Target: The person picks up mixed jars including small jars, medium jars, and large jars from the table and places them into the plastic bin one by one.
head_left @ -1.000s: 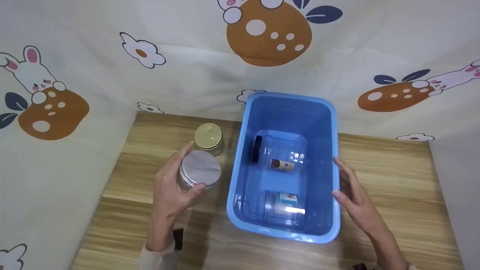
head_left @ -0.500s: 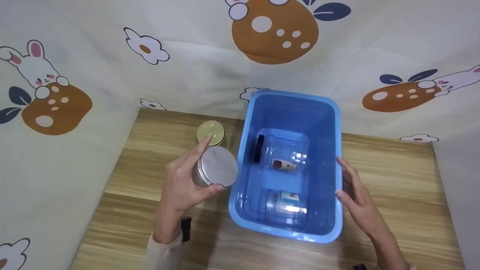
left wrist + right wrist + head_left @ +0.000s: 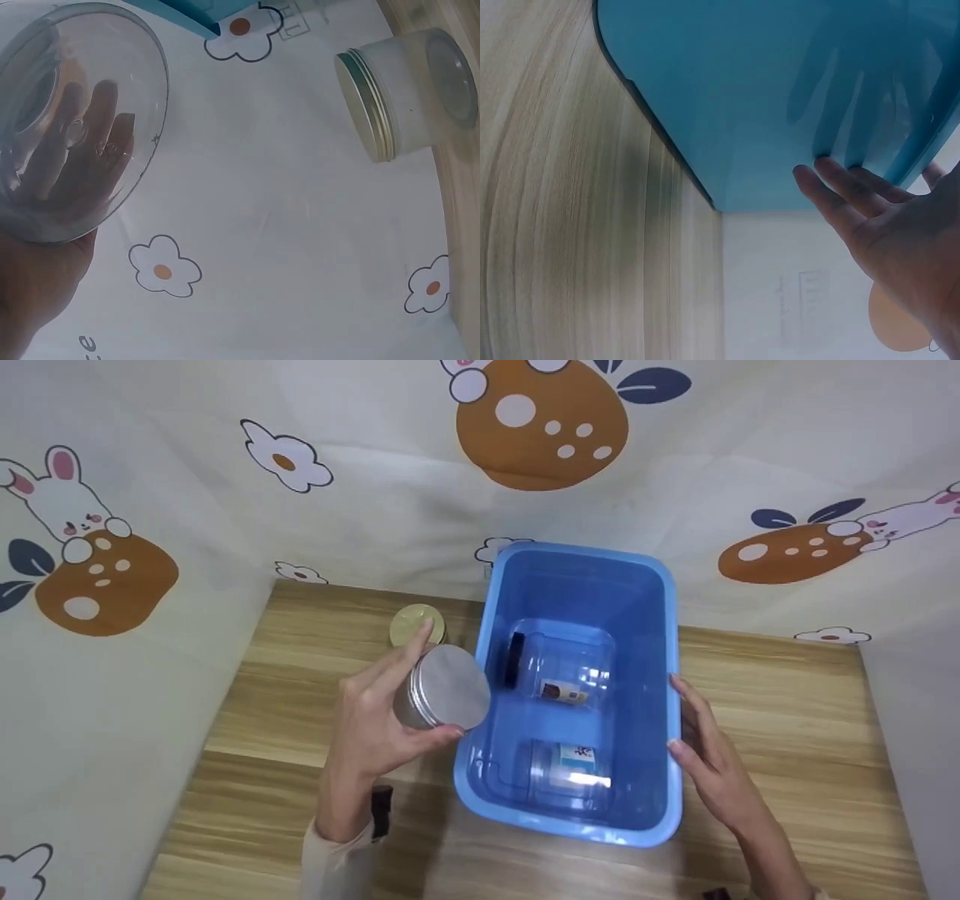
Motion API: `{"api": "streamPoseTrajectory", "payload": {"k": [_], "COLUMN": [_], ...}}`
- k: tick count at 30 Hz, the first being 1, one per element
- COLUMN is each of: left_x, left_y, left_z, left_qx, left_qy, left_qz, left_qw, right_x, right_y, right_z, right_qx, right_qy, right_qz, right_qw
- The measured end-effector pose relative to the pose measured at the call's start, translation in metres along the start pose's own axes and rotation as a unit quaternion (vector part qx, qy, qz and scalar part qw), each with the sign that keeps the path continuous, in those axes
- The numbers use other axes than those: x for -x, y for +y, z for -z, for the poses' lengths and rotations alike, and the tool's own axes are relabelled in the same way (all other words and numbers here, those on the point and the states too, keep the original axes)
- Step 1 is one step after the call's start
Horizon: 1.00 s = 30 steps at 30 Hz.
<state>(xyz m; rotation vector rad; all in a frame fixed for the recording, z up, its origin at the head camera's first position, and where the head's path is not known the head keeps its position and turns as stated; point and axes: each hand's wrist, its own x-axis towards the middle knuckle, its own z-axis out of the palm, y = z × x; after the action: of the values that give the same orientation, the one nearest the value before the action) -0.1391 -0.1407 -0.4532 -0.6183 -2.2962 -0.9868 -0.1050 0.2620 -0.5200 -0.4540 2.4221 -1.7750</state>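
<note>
Left of centre in the head view, the left hand (image 3: 375, 724) grips the silver-lidded jar (image 3: 451, 686), thumb and fingers wrapped round its side; the lid overlaps the left rim of the blue bin (image 3: 639, 675). The right hand (image 3: 716, 761), at centre right, lays straight, slightly spread fingers against the bin's outer wall, thumb at the rim. This looks like the carrying step. Two clear jars lie inside: a black-capped jar (image 3: 574, 660) and a blue-labelled jar (image 3: 551, 772) lower down. The next move probably calls for clearing the rim, then lowering between them. The gold-lidded jar (image 3: 407, 624), upper left of centre, seems left for later.
</note>
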Motion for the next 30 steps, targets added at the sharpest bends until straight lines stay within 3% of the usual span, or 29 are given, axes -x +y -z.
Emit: {"api": "streamPoseTrajectory", "payload": {"k": [6,10,20,25,30], "left_x": [-0.011,-0.018,-0.026,-0.029,-0.034], "left_y": [0.009,0.015,0.020,0.021,0.023], "left_z": [-0.005,-0.010,-0.016,-0.017,-0.019], "left_qx": [0.004,0.006,0.005,0.012,0.014], "left_qy": [-0.028,-0.037,-0.025,-0.024,-0.035], "left_qz": [0.002,-0.015,-0.041,-0.052,-0.071], "left_qw": [0.9996,0.9992,0.9988,0.9983,0.9968], "right_x": [0.000,0.000,-0.001,-0.001,-0.001], "right_y": [0.001,0.001,0.003,0.002,0.001], "right_z": [-0.001,0.000,0.000,-0.001,-0.001], "right_qx": [0.005,0.004,-0.015,-0.013,-0.014], "right_qy": [0.003,0.004,0.001,0.001,0.002], "right_qz": [-0.003,-0.004,0.012,-0.001,0.001], "right_qw": [1.0000,1.0000,0.9998,0.9999,0.9999]}}
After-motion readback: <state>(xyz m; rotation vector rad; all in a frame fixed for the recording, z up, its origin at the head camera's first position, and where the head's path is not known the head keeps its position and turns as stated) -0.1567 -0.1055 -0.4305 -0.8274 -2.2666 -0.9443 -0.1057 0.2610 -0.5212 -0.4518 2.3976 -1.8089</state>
